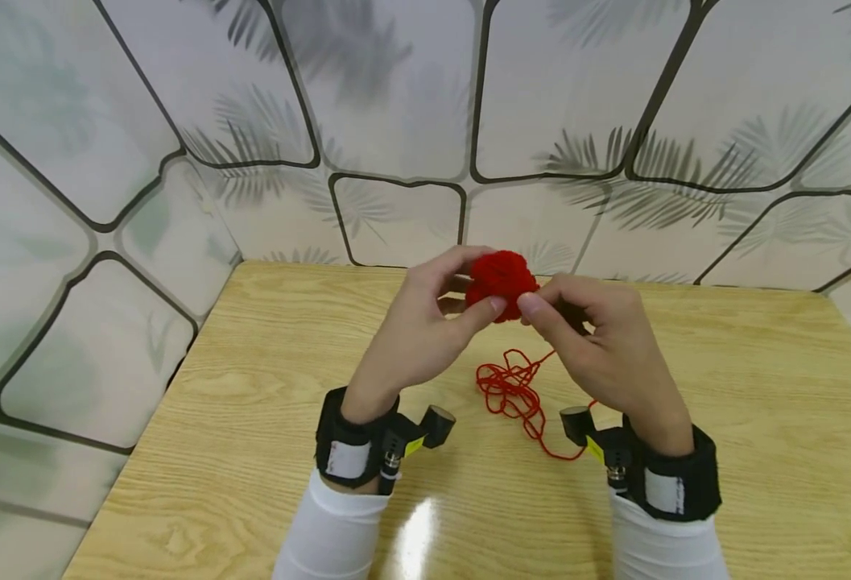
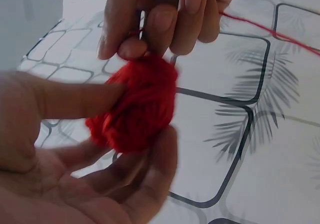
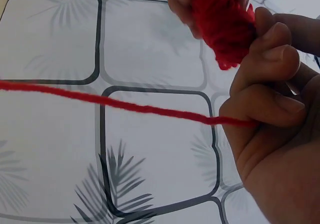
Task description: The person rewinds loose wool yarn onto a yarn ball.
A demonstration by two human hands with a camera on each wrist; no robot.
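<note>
A small ball of red yarn [image 1: 501, 282] is held above the far part of the table by my left hand [image 1: 425, 322], thumb on the near side and fingers behind and below. In the left wrist view the wound strands of the yarn ball [image 2: 142, 104] show between thumb and fingertips. My right hand [image 1: 606, 338] touches the ball's right side and pinches the yarn strand. From its curled fingers the red strand [image 3: 150, 109] runs off taut in the right wrist view. Below the hands, a loose tangle of red yarn [image 1: 510, 388] lies on the table.
The pale wooden table [image 1: 251, 387] ends at a wall covering [image 1: 396, 105] with dark outlines and leaf prints. Each wrist wears a black strap [image 1: 356, 439] with a small camera. A bright glare spot lies near the table's front.
</note>
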